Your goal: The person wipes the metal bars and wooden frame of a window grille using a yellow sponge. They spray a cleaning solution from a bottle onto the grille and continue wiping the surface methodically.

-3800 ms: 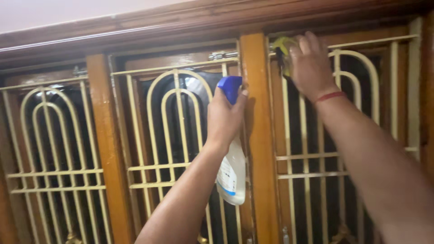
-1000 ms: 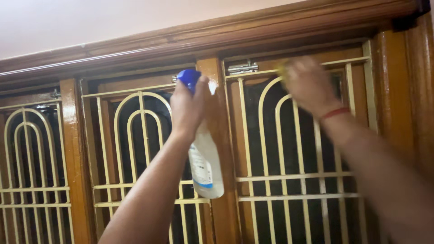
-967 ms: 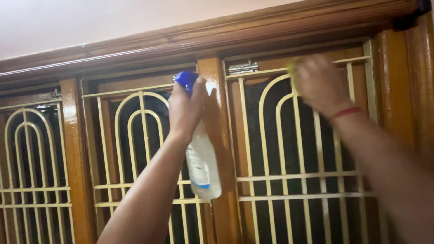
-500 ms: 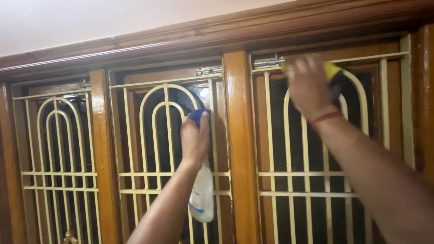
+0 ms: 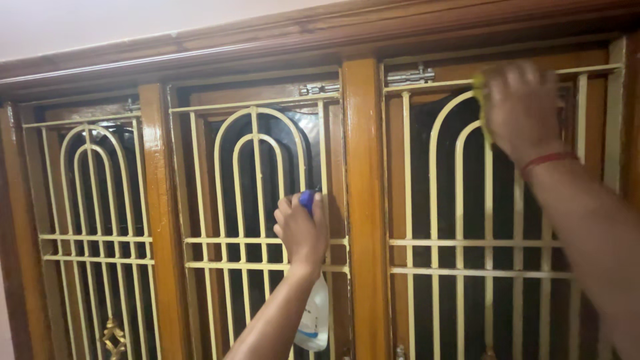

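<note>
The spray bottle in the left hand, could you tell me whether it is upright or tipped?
Roughly upright: the spray bottle hangs body-down below the left hand, blue head on top.

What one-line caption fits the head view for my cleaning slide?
Right hand wipes window grille with yellow cloth; left hand holds spray bottle.

right hand point(image 5: 523, 110) blurred, yellow cloth point(image 5: 479, 100) mostly hidden

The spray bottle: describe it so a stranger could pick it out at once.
Find the wooden window frame with three cream metal grilles. In front of the middle grille, low down, the left hand grips a spray bottle by its neck. It is the only bottle here: a clear body hanging below the hand and a blue head poking out above the fingers, unlike the yellow cloth under the right hand.
</note>
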